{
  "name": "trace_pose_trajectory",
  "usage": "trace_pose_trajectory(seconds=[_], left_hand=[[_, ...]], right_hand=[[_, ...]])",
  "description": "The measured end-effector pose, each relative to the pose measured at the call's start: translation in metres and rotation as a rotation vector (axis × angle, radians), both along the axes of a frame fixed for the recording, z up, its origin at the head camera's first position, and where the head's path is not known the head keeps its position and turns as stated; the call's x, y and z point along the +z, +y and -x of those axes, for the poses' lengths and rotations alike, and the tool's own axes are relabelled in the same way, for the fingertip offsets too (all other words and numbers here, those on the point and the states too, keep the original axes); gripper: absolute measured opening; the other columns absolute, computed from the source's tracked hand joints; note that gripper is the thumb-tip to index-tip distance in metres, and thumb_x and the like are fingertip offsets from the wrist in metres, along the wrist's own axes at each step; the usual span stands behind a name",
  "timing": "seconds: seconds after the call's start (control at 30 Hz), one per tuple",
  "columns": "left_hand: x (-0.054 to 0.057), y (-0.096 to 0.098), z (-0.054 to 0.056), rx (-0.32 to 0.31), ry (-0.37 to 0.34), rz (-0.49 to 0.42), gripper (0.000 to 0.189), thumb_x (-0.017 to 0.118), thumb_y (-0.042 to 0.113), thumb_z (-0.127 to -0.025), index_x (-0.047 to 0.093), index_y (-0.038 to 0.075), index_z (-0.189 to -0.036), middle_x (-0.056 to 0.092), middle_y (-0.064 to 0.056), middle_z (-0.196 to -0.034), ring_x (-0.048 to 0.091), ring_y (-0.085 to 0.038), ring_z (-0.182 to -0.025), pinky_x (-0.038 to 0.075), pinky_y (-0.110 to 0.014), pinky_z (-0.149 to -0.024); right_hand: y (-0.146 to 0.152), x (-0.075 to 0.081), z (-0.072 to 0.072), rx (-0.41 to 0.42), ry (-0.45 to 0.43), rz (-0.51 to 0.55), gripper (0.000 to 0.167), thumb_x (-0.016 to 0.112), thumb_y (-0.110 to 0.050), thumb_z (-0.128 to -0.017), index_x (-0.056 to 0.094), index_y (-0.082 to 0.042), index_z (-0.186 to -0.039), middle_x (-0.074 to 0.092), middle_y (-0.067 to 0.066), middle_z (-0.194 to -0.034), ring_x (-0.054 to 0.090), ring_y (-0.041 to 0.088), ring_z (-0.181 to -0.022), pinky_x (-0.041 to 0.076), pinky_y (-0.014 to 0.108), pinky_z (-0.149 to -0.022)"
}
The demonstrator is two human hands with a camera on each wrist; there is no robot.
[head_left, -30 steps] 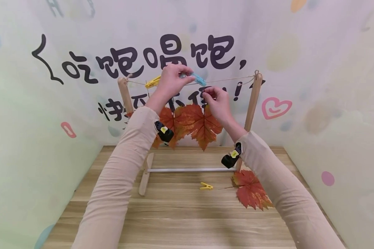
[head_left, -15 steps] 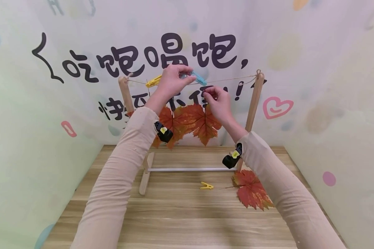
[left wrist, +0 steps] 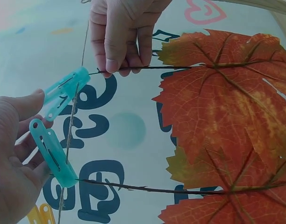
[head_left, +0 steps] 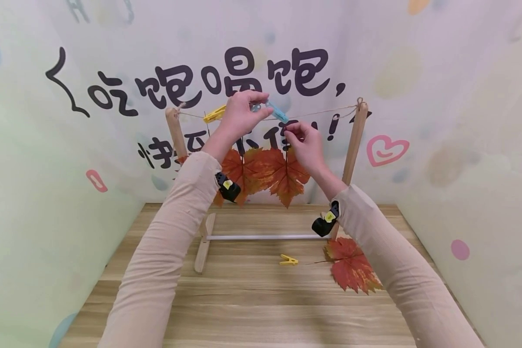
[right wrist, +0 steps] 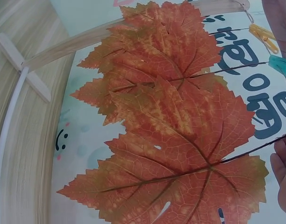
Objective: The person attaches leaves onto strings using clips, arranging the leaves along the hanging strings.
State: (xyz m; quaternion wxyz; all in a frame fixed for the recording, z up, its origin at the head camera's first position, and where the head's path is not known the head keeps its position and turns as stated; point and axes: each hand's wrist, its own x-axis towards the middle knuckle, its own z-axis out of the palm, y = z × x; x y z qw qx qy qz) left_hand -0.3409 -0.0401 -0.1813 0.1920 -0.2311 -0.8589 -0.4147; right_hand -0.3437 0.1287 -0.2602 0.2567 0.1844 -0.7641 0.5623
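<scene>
My left hand is at the twine line, its thumb and fingers pinching the handle end of a light blue clothespin. That clothespin's nose lies at the twine and the tip of a dark leaf stem. Between thumb and fingertips, my right hand pinches this stem just below the clothespin. From it hangs an orange-red artificial maple leaf. Close by, a second blue clothespin clips another leaf's stem to the twine, partly in front of my left fingers. A yellow clothespin sits further left on the line.
Wooden posts hold the twine at both ends, joined low down by a white rod. On the wood-grain table lie a loose yellow clothespin and a red-orange leaf, close to my right sleeve. A printed curtain hangs behind.
Both hands stay almost in place at the twine. The leaf in my right hand sways slightly up and down; the left thumb and index finger look a little further apart.
</scene>
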Motion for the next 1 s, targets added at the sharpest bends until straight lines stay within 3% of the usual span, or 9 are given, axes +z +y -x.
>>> trace_pose_trajectory(seconds=[0.23,0.53,0.77,1.0], left_hand=[[0.001,-0.002,-0.002,-0.003,0.021,-0.002,0.041,0.068,0.018,-0.082,0.058,0.004,-0.120,0.060,-0.008,-0.115,0.054,-0.020,-0.107,0.043,-0.024,-0.091],[0.003,0.001,-0.013,-0.037,0.091,-0.034,0.042,0.070,0.014,-0.079,0.059,0.003,-0.118,0.061,-0.008,-0.112,0.054,-0.015,-0.105,0.042,-0.021,-0.091],[-0.002,0.007,-0.026,-0.103,0.137,-0.072,0.036,0.070,0.011,-0.079,0.062,0.002,-0.112,0.063,-0.009,-0.109,0.056,-0.016,-0.103,0.043,-0.020,-0.090],[-0.014,0.009,-0.036,-0.142,0.172,-0.142,0.027,0.068,0.006,-0.080,0.065,-0.001,-0.106,0.065,-0.011,-0.103,0.059,-0.016,-0.098,0.046,-0.024,-0.088]], right_hand=[[-0.001,0.000,-0.002,0.027,0.004,0.007,0.019,0.059,-0.007,-0.087,0.061,0.008,-0.098,0.062,0.019,-0.092,0.052,0.008,-0.071,0.044,0.014,-0.063],[0.003,0.025,-0.040,-0.005,0.025,-0.022,0.019,0.056,0.001,-0.086,0.058,0.015,-0.100,0.060,0.026,-0.093,0.053,0.010,-0.072,0.043,0.011,-0.066],[0.024,0.006,-0.022,0.040,0.053,-0.060,0.020,0.061,-0.005,-0.085,0.060,0.008,-0.100,0.061,0.018,-0.089,0.053,0.005,-0.071,0.045,0.012,-0.066],[0.041,-0.006,-0.033,0.056,0.043,-0.155,0.019,0.061,-0.004,-0.085,0.060,0.007,-0.101,0.062,0.018,-0.092,0.055,0.008,-0.076,0.048,0.014,-0.071]])
